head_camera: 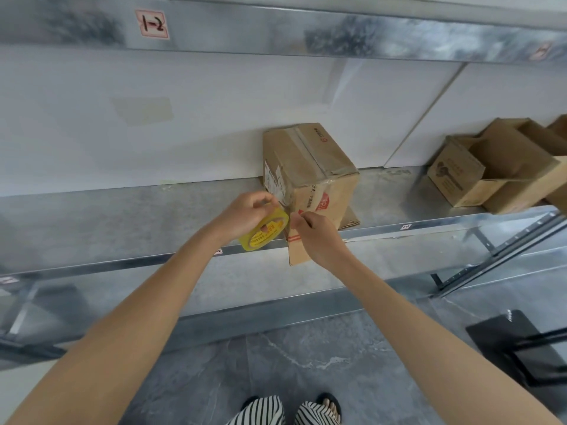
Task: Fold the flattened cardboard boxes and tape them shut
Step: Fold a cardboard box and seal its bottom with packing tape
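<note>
A folded brown cardboard box (310, 167) stands on the metal shelf (122, 228), with clear tape along its top seam and down its near side. My left hand (245, 213) grips a yellow roll of tape (265, 230) right at the box's near lower corner. My right hand (316, 237) pinches the tape end against the box's front face, beside a red printed mark. A flat cardboard piece (296, 253) with red stripes hangs over the shelf edge under my right hand.
Several open, untaped boxes (497, 167) sit on the shelf at the right. An upper shelf labelled 1-2 (152, 24) runs overhead. A lower shelf (276, 280) lies below. A black object (521, 342) stands on the grey floor at right.
</note>
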A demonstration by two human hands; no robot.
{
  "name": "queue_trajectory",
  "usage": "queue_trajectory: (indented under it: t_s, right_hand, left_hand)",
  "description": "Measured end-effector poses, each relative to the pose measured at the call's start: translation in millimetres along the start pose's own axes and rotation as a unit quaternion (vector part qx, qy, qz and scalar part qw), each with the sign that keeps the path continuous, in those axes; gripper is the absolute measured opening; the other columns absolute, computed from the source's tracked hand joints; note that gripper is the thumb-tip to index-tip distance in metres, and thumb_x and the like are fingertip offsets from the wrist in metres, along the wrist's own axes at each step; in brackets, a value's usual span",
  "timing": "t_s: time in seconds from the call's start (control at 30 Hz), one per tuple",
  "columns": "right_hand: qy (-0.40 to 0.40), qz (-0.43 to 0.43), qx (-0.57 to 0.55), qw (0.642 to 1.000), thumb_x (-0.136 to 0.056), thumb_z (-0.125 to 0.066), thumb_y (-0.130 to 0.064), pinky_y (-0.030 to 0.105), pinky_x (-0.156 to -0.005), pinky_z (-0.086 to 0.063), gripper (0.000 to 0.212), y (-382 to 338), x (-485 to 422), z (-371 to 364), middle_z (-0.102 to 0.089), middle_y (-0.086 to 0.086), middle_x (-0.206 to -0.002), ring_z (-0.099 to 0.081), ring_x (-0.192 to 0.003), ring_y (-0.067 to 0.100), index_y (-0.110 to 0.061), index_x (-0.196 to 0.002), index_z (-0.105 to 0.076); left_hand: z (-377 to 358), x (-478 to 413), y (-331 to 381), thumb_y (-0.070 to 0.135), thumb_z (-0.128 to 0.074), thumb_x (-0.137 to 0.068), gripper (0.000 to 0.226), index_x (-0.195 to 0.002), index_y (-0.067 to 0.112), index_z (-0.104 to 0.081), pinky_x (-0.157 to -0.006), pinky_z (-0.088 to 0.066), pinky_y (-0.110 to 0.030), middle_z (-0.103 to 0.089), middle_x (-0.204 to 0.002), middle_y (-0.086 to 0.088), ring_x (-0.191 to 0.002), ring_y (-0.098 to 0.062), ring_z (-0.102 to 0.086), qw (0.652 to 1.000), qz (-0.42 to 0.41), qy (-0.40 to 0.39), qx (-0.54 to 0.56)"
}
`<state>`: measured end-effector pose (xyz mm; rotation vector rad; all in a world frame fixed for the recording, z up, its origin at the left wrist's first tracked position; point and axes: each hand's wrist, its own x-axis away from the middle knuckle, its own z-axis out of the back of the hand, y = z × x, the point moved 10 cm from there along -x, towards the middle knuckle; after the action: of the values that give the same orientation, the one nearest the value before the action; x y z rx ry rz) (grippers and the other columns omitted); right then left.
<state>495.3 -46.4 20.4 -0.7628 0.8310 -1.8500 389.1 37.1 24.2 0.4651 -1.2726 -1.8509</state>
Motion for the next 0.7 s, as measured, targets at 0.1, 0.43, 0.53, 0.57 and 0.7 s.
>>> queue_trajectory:
  t_s: [0.1, 0.43, 0.53, 0.57, 0.7]
  right_hand:
    - [0.005, 0.004, -0.010, 1.000, -0.101, -0.037, -0.026, 0.030, -0.063, -0.033, 0.036, -0.7, -3.1, -1.3, -0.051, 0.002, -0.071, -0.044, -0.068, 0.017, -0.001, -0.085, -0.058]
    - [0.161, 0.128, 0.052, 0.977, -0.096, -0.048, -0.026, 0.021, -0.049, -0.029, 0.028, -13.9, 19.6, 55.5, -0.048, -0.005, -0.061, -0.040, -0.053, 0.009, -0.012, -0.072, -0.051]
    - [0.219, 0.175, 0.106, 0.954, -0.094, -0.051, -0.031, 0.024, -0.056, -0.029, 0.018, -50.4, 9.4, 75.8, -0.049, -0.008, -0.076, -0.043, -0.066, 0.012, -0.014, -0.088, -0.051]
    - [0.204, 0.180, 0.142, 0.952, -0.094, -0.051, -0.034, 0.026, -0.060, -0.031, 0.021, -60.7, -2.2, 74.0, -0.051, -0.005, -0.087, -0.045, -0.075, 0.014, -0.013, -0.098, -0.052]
    - [0.091, 0.192, 0.256, 0.943, -0.092, -0.050, -0.042, 0.033, -0.075, -0.041, 0.034, -68.1, -44.5, 45.4, -0.054, 0.002, -0.106, -0.053, -0.092, 0.022, -0.014, -0.111, -0.049]
  left_hand:
    - [1.6, 2.4, 4.0, 0.020, -0.048, -0.097, 0.016, -0.091, 0.023, -0.063, -0.064, -0.044, -0.020, -0.064, -0.080, 0.006, -0.058, 0.000, -0.054, 1.000, -0.007, 0.008, -0.015]
    - [9.4, -4.1, -0.8, 0.038, -0.071, -0.074, 0.016, -0.084, 0.031, -0.062, -0.075, -0.047, -0.030, -0.062, -0.087, 0.013, -0.085, -0.011, -0.058, 0.991, -0.004, 0.076, -0.109]
    - [13.8, -0.5, 1.3, 0.030, -0.063, -0.079, 0.009, -0.087, 0.032, -0.063, -0.070, -0.038, -0.027, -0.056, -0.079, 0.021, -0.088, -0.011, -0.051, 0.981, 0.014, 0.123, -0.148]
    - [14.0, 0.9, 2.7, 0.028, -0.061, -0.080, 0.009, -0.088, 0.032, -0.063, -0.070, -0.035, -0.027, -0.054, -0.078, 0.022, -0.087, -0.010, -0.048, 0.980, 0.014, 0.129, -0.153]
    - [19.3, 5.2, 6.9, 0.027, -0.059, -0.086, 0.013, -0.086, 0.033, -0.070, -0.076, -0.045, -0.029, -0.064, -0.086, 0.019, -0.091, -0.013, -0.057, 0.985, -0.011, 0.139, -0.103]
